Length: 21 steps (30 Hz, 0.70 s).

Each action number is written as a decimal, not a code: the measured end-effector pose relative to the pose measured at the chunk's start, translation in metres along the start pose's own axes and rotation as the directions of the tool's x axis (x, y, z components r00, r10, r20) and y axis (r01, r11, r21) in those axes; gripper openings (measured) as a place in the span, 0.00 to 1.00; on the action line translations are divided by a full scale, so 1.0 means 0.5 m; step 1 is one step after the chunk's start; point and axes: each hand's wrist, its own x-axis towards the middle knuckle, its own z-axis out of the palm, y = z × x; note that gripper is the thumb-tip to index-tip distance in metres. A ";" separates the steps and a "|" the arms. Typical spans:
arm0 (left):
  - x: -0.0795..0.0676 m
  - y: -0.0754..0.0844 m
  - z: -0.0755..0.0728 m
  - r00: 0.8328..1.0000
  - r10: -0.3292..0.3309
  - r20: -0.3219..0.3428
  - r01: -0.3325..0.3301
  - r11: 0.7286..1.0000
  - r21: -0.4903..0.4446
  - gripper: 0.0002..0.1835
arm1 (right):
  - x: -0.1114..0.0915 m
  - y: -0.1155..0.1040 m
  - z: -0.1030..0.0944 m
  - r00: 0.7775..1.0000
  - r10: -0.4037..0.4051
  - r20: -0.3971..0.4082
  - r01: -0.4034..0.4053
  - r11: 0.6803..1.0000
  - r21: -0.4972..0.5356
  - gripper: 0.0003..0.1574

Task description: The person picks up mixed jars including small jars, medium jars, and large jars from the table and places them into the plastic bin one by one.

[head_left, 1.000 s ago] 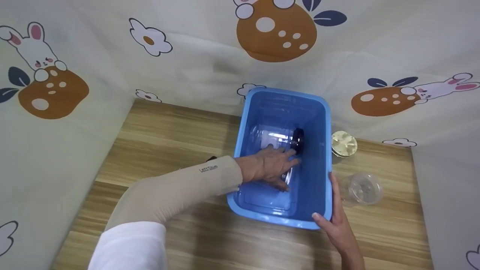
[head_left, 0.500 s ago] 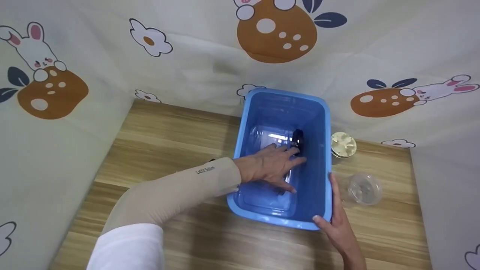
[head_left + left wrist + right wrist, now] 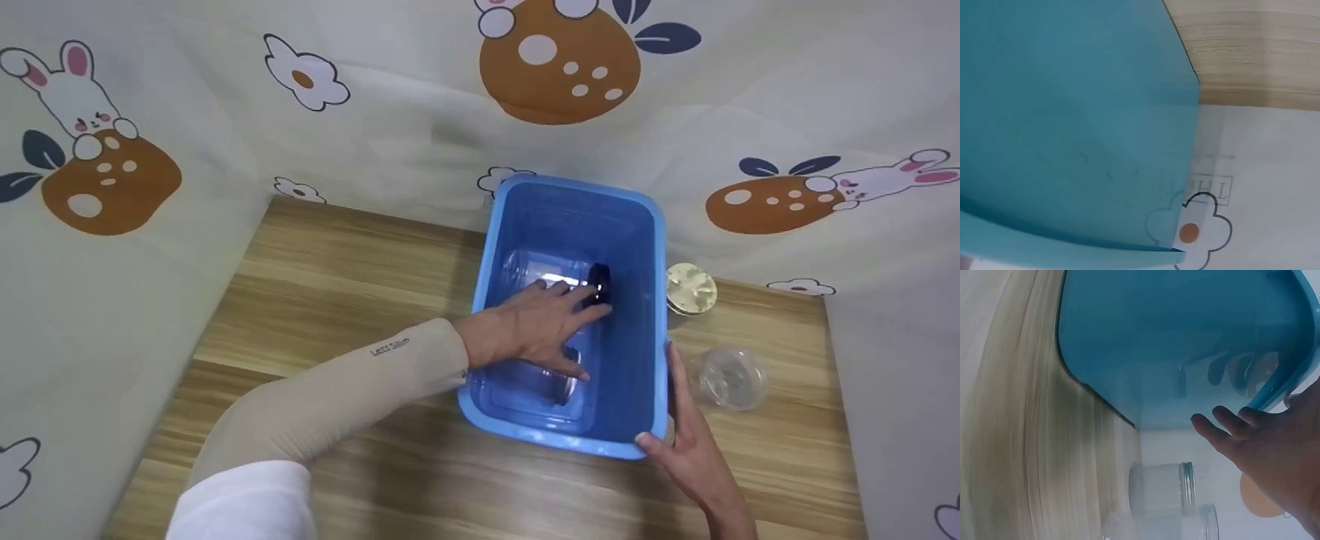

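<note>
A blue plastic tub (image 3: 562,441) stands on the wooden surface. My left hand (image 3: 544,326) reaches down inside it, fingers spread and fairly straight. Beneath that hand lies a clear round-ended container (image 3: 568,382), mostly covered by the palm and thumb. Close by the fingertips is a dark, glossy object (image 3: 598,281); its kind is unclear. At the tub's near right corner my right hand (image 3: 694,450) grips the rim, thumb on top and fingers along the outer wall, as the right wrist view also shows. Only the tub's outside (image 3: 1084,124) fills the left wrist view, without the hand.
Right of the tub stand a jar with a gold-coloured lid (image 3: 690,289) and a clear container (image 3: 733,379). Pale printed cloth (image 3: 405,142) walls in the back and both sides of the wooden surface (image 3: 352,277).
My left hand has shifted slightly left and back, showing more of the clear container below its thumb. My right hand keeps its grip on the rim.
</note>
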 end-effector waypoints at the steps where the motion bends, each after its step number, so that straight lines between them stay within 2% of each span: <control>1: -0.002 0.000 -0.002 1.000 -0.002 -0.005 0.002 1.000 -0.003 0.57 | 0.000 0.002 -0.003 1.000 -0.011 0.000 0.011 1.000 0.000 0.69; 5: -0.011 -0.004 -0.013 1.000 -0.004 -0.013 0.004 1.000 -0.023 0.56 | 0.000 0.007 -0.013 0.999 -0.041 0.001 0.041 0.999 0.015 0.67; 13: -0.027 -0.009 -0.020 1.000 -0.014 -0.024 0.011 0.993 -0.120 0.54 | 0.002 0.005 -0.024 0.999 -0.037 0.025 0.037 0.999 -0.005 0.66; 15: -0.031 -0.009 -0.019 0.999 -0.013 -0.034 0.009 0.992 -0.128 0.54 | 0.003 0.006 -0.025 0.998 -0.055 0.030 0.056 0.998 -0.003 0.66; 21: -0.044 -0.013 -0.021 0.994 0.000 -0.112 -0.013 0.993 -0.119 0.54 | 0.013 0.009 -0.032 0.982 -0.184 0.031 0.184 0.983 0.001 0.66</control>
